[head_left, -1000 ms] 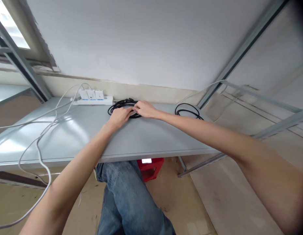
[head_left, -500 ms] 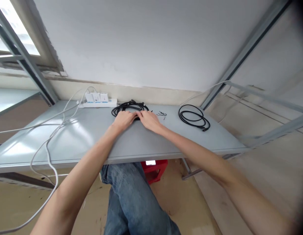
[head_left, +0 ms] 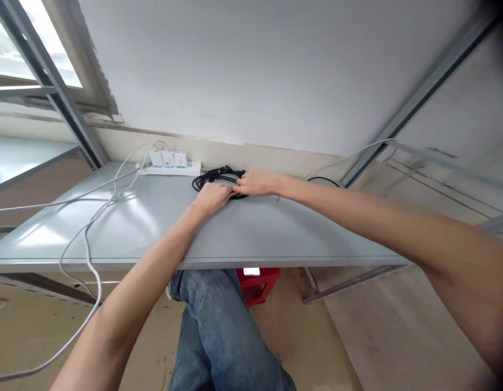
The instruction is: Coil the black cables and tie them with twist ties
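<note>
A coiled black cable point(head_left: 202, 180) lies on the grey shelf point(head_left: 251, 239) near the wall. My left hand point(head_left: 214, 196) is closed on the near side of the coil. Coming in from the right, my right hand point(head_left: 257, 183) grips the coil's right side, its fingertips meeting those of the left. The fingers hide part of the loops, and what the fingertips pinch is too small to make out. Farther right, my right forearm covers most of a second black cable point(head_left: 325, 179); only an upper arc shows.
A white power strip point(head_left: 170, 169) with several white plugs stands left of the coil. White cords point(head_left: 88, 222) run across the shelf's left part and over its front edge. Metal posts point(head_left: 68, 108) rise at both sides. Below is a red stool point(head_left: 259, 285) with a lit phone point(head_left: 252, 271).
My right hand has shifted up and rightward along the coil, and its forearm has swung higher, covering the second cable and most of the small black ties. The view has tilted slightly.
</note>
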A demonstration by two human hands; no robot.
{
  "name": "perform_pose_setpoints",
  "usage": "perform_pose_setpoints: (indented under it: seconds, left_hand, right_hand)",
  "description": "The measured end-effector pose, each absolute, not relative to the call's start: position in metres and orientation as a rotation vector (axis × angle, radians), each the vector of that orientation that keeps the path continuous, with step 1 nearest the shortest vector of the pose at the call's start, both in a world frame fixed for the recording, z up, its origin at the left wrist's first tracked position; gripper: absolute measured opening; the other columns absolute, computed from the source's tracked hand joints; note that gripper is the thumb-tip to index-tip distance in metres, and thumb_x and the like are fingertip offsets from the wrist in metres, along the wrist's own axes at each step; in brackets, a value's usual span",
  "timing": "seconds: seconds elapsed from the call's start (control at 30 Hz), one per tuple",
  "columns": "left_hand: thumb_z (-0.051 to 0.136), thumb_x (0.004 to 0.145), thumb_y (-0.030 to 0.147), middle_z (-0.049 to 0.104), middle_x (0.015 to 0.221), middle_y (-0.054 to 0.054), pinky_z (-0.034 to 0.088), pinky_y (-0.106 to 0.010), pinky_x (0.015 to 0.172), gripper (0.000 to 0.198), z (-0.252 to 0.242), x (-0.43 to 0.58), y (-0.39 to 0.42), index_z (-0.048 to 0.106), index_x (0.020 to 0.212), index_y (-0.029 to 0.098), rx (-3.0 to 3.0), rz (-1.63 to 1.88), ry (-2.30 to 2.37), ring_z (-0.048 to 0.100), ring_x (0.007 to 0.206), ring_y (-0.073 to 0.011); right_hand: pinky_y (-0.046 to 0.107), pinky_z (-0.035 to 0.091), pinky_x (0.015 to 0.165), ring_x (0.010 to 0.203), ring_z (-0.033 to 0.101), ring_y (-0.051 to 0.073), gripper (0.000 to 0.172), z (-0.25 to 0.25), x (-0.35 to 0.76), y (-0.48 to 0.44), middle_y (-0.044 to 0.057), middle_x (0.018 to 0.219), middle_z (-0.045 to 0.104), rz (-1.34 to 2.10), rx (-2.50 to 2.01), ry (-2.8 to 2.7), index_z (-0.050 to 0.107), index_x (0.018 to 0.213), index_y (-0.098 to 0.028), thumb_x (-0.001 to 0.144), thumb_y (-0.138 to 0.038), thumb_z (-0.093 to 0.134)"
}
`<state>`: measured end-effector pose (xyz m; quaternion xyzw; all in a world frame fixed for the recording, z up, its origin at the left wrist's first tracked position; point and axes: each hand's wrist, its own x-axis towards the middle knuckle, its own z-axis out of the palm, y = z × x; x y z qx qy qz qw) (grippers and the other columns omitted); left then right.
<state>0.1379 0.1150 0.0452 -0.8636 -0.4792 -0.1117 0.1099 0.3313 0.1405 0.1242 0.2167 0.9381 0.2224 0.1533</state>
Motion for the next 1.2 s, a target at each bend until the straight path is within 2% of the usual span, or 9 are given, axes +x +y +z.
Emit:
perform_pose_setpoints:
  seconds: [0.13, 0.23, 0.3, 0.37, 0.47, 0.57, 0.7, 1.0, 1.2]
  left_hand:
    - [0.031, 0.109, 0.044, 0.079, 0.098, -0.017, 0.049, -0.037, 0.081, 0.051, 0.047, 0.136, 0.117, 0.072, 0.124, 0.017, -2.524, -0.381, -1.429, 0.075, 0.096, -0.0321]
    - [0.033, 0.108, 0.04, 0.079, 0.1, -0.017, 0.049, -0.036, 0.08, 0.047, 0.048, 0.137, 0.118, 0.073, 0.119, 0.018, -2.511, -0.381, -1.442, 0.075, 0.097, -0.0314]
    - [0.034, 0.108, 0.036, 0.079, 0.1, -0.017, 0.048, -0.036, 0.08, 0.044, 0.048, 0.138, 0.117, 0.074, 0.117, 0.018, -2.52, -0.39, -1.447, 0.075, 0.096, -0.0313]
    - [0.036, 0.107, 0.034, 0.079, 0.1, -0.017, 0.048, -0.036, 0.08, 0.041, 0.048, 0.138, 0.116, 0.073, 0.116, 0.018, -2.547, -0.404, -1.442, 0.075, 0.096, -0.0317]
    - [0.039, 0.106, 0.031, 0.078, 0.1, -0.018, 0.048, -0.037, 0.081, 0.039, 0.046, 0.137, 0.116, 0.073, 0.116, 0.017, -2.566, -0.378, -1.42, 0.075, 0.097, -0.0325]
    - [0.038, 0.107, 0.034, 0.078, 0.1, -0.018, 0.048, -0.038, 0.082, 0.041, 0.043, 0.134, 0.117, 0.074, 0.116, 0.017, -2.55, -0.372, -1.413, 0.074, 0.097, -0.0334]
    - [0.035, 0.108, 0.043, 0.078, 0.099, -0.019, 0.049, -0.038, 0.083, 0.048, 0.043, 0.134, 0.118, 0.074, 0.117, 0.016, -2.526, -0.394, -1.435, 0.074, 0.097, -0.0339]
    - [0.036, 0.107, 0.039, 0.078, 0.098, -0.019, 0.048, -0.036, 0.079, 0.047, 0.043, 0.135, 0.115, 0.075, 0.114, 0.014, -2.538, -0.298, -1.414, 0.074, 0.095, -0.0335]
    - [0.034, 0.108, 0.043, 0.078, 0.097, -0.019, 0.047, -0.036, 0.079, 0.051, 0.039, 0.133, 0.121, 0.076, 0.111, 0.014, -2.543, -0.381, -1.408, 0.074, 0.093, -0.0335]
  right_hand:
    - [0.03, 0.038, 0.065, 0.072, 0.062, 0.02, 0.021, 0.118, 0.325, 0.132, 0.009, 0.081, 0.071, 0.162, 1.1, 2.907, 0.069, 0.086, -0.016, 0.098, -0.018, 0.052]
    - [0.026, 0.032, 0.053, 0.05, 0.043, 0.013, 0.033, 0.103, 0.315, 0.118, -0.002, 0.052, 0.047, -0.776, 1.807, 2.833, 0.052, 0.069, -0.02, 0.1, -0.021, 0.045]
    - [0.025, 0.027, 0.047, 0.042, 0.025, 0.012, 0.035, 0.094, 0.307, 0.108, -0.008, 0.046, 0.027, -1.424, 2.068, 2.517, 0.04, 0.068, -0.024, 0.102, -0.018, 0.034]
    - [0.025, 0.025, 0.045, 0.04, 0.018, 0.012, 0.035, 0.088, 0.302, 0.1, -0.011, 0.047, 0.019, -1.74, 2.115, 2.33, 0.036, 0.071, -0.026, 0.103, -0.016, 0.028]
    - [0.026, 0.031, 0.049, 0.042, 0.032, 0.014, 0.035, 0.078, 0.303, 0.093, -0.007, 0.05, 0.035, -1.391, 2.12, 2.567, 0.044, 0.077, -0.024, 0.108, -0.025, 0.027]
    - [0.029, 0.04, 0.06, 0.064, 0.06, 0.02, 0.035, 0.071, 0.314, 0.094, 0.009, 0.077, 0.067, -0.231, 1.842, 2.902, 0.061, 0.097, -0.017, 0.11, -0.038, 0.036]
    - [0.033, 0.041, 0.066, 0.088, 0.069, 0.029, 0.037, 0.072, 0.332, 0.105, 0.022, 0.113, 0.072, 0.695, 1.26, 2.756, 0.058, 0.132, -0.012, 0.109, -0.026, 0.033]
    - [0.034, 0.043, 0.068, 0.083, 0.07, 0.024, 0.034, 0.115, 0.326, 0.128, 0.015, 0.102, 0.076, 0.875, 0.528, 2.646, 0.069, 0.115, -0.013, 0.104, -0.01, 0.036]
    - [0.035, 0.042, 0.072, 0.082, 0.069, 0.025, 0.027, 0.116, 0.324, 0.132, 0.012, 0.086, 0.075, 0.598, 0.737, 2.787, 0.072, 0.087, -0.015, 0.103, -0.02, 0.051]
